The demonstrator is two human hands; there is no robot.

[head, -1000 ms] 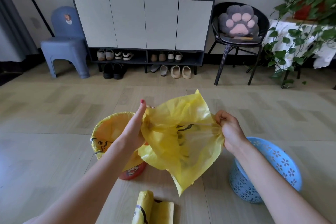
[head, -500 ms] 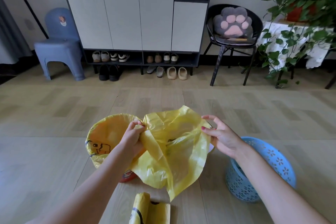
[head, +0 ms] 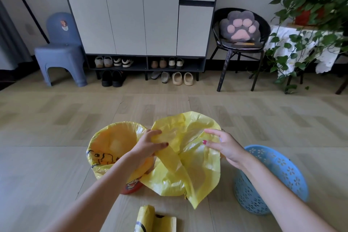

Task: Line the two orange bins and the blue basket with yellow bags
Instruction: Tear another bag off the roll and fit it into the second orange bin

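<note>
You are working the second yellow bag (head: 190, 158) open, most likely over the second orange bin, which is hidden under the plastic so you cannot confirm it. Your left hand (head: 146, 149) is gripping the bag's left edge, thumb and fingers curled round a fold. Your right hand (head: 224, 145) is hovering at the bag's right side with fingers spread and loose, gripping nothing as far as the view shows. The bag is hanging between both hands, its tail drooping to the floor (head: 47, 156) in front of you. The first orange bin (head: 114, 154) is sitting just left of your left hand, already lined in yellow, rim folded over. The blue basket (head: 273, 179) is standing to the right, under your right forearm, tilted and not yet lined. The bag roll (head: 150, 220) is lying on the floor near you. Next move likely calls for the right hand catching the opposite rim edge, spreading the mouth wide and pulling it down over a bin rim; thin plastic is clinging, so expect slipping
</note>
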